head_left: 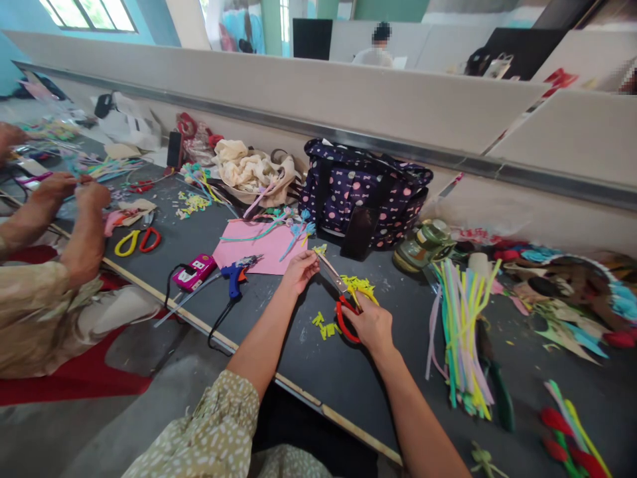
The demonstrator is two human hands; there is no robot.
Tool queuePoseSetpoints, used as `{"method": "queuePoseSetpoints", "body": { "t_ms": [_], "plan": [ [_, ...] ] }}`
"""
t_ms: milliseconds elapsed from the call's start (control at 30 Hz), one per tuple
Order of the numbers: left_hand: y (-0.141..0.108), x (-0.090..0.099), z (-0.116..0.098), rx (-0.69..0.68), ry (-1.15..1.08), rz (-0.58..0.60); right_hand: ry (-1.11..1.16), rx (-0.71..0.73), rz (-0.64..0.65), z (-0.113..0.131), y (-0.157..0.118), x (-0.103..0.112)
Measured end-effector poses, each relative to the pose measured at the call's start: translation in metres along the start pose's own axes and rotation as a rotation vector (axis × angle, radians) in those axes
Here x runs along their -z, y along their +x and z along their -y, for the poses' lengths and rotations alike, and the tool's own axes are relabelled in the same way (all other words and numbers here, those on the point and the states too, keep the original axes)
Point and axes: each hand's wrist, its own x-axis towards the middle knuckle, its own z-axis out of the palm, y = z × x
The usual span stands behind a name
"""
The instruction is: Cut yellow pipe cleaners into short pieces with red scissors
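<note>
My right hand (371, 322) grips a pair of scissors (334, 275) by their red and yellow handles, blades pointing away to the left. Beside the blade tips, my left hand (302, 271) is closed in a pinch; what sits between its fingers is too small to make out. A small pale yellow piece (320, 249) shows just past those fingertips. Short yellow cut pieces (326, 326) lie on the dark table left of the handles, and a heap of yellow bits (359, 285) lies behind the scissors.
Left of my hands are a pink sheet (233, 240) with fuzzy stems, a blue glue gun (235, 277) and a pink box (195, 272). Behind stand a patterned bag (358, 192) and a jar (423, 245). Fuzzy stems (462, 338) lie right. Another person's hands (92, 196) work far left.
</note>
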Motion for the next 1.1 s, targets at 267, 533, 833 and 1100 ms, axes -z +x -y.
{"method": "queuePoseSetpoints", "body": {
  "t_ms": [267,533,833,1100],
  "plan": [
    [0.002,0.001,0.003,0.012,-0.022,0.017,-0.026,0.017,0.006,0.001,0.0,0.001],
    [0.003,0.002,0.007,0.028,-0.059,0.023,-0.034,0.032,-0.003,0.001,-0.001,0.0],
    [-0.001,-0.005,0.004,-0.05,0.038,-0.033,-0.039,0.01,0.009,0.0,0.0,0.0],
    [-0.001,-0.006,0.004,-0.09,0.068,-0.077,-0.082,-0.019,0.002,0.001,0.0,-0.001]
  ]
}}
